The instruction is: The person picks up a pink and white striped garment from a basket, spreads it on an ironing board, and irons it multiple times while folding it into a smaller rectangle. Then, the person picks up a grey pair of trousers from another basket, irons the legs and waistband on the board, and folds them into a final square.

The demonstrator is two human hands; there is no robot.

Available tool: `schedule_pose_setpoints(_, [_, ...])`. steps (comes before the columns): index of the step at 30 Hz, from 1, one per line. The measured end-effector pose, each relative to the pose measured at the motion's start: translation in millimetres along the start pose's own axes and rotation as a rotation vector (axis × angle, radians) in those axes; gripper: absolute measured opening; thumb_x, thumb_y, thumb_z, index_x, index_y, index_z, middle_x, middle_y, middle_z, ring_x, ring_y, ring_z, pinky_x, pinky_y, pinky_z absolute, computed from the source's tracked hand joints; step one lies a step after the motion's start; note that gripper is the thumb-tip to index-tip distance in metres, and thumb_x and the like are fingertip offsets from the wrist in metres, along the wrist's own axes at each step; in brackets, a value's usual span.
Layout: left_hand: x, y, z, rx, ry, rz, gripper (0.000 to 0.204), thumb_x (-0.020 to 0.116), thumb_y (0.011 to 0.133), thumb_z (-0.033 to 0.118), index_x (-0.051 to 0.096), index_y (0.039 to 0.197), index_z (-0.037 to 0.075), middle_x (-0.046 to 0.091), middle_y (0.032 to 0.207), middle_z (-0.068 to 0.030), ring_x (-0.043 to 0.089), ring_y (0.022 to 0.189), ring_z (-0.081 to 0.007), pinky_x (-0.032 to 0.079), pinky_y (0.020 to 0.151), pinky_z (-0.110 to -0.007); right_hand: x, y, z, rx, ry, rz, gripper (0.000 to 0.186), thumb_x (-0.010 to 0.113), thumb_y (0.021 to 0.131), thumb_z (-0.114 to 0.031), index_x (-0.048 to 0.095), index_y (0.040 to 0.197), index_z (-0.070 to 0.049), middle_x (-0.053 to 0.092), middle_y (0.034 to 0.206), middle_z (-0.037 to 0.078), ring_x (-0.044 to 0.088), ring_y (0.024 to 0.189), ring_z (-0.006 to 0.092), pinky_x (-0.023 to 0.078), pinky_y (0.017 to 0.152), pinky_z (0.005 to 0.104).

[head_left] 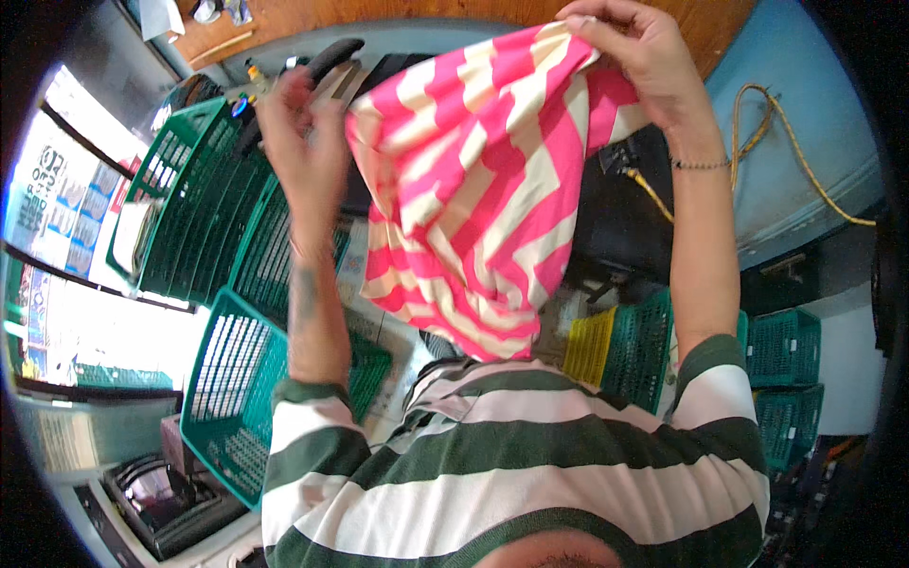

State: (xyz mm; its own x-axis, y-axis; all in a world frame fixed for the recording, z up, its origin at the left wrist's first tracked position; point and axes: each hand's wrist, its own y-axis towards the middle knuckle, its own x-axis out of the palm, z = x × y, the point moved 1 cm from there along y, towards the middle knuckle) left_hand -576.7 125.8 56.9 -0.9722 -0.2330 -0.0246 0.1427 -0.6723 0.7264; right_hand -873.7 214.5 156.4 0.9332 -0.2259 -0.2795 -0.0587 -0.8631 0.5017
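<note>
A pink and cream striped cloth (pixel 478 189) hangs in loose folds across the middle of the head view, in front of my chest. My right hand (pixel 632 52) pinches its upper right corner, raised near the wooden board. My left hand (pixel 308 133) is up just left of the cloth's upper left edge, its fingers curled and smeared by motion, so whether they touch or grip anything is unclear. A black curved object (pixel 336 59) shows behind that hand. A black surface (pixel 625 213) lies behind the cloth, partly hidden by it.
Stacked green baskets (pixel 189 208) stand at left, another basket (pixel 227 379) lower down. Yellow (pixel 589 350) and green baskets (pixel 786 350) are at lower right. A wooden board (pixel 417 14) runs along the top. A yellow cord (pixel 833 204) loops on the blue wall at right.
</note>
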Motion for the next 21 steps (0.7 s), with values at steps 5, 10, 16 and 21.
schedule_pose_setpoints(5, [23, -22, -22, -0.118, 0.051, -0.728, 0.035, 0.075, 0.079, 0.010, 0.069, 0.113, 0.000, 0.072, 0.099, -0.0126, 0.070, 0.091, -0.0233, 0.054, 0.078, -0.031, 8, 45, -8, -0.045, -0.558, 0.060, 0.015, 0.067, 0.093, -0.013, 0.068, 0.088, 0.001, 0.064, 0.078, -0.001, 0.059, 0.072, 0.0078, 0.048, 0.067, 0.0229])
schedule_pose_setpoints(10, [-34, 147, -83, -0.015, -0.112, -0.579, 0.023, 0.068, 0.092, 0.016, 0.073, 0.108, 0.000, 0.071, 0.093, -0.0016, 0.065, 0.084, -0.0094, 0.052, 0.080, -0.025, 0, 71, 12, -0.074, -0.411, 0.033, 0.021, 0.064, 0.098, -0.023, 0.062, 0.093, -0.003, 0.058, 0.081, -0.003, 0.054, 0.074, 0.0062, 0.046, 0.065, 0.0233])
schedule_pose_setpoints(16, [5, 257, -61, 0.181, -0.229, -0.462, 0.023, 0.064, 0.094, 0.017, 0.067, 0.111, 0.001, 0.069, 0.095, -0.0048, 0.063, 0.088, -0.0102, 0.049, 0.078, -0.025, -16, 94, 29, 0.066, -0.278, -0.046, 0.065, 0.081, 0.082, -0.028, 0.053, 0.135, -0.003, 0.065, 0.119, 0.006, 0.060, 0.110, 0.0111, 0.049, 0.091, 0.0286])
schedule_pose_setpoints(21, [24, 306, -82, 0.268, -0.447, -0.412, 0.023, 0.075, 0.088, 0.012, 0.069, 0.099, -0.007, 0.069, 0.094, -0.0107, 0.061, 0.082, -0.0151, 0.051, 0.074, -0.030, -113, 120, 42, 0.348, -0.678, -0.219, 0.048, 0.069, 0.092, -0.033, 0.061, 0.126, 0.000, 0.067, 0.119, 0.008, 0.060, 0.114, 0.0140, 0.045, 0.101, 0.0294])
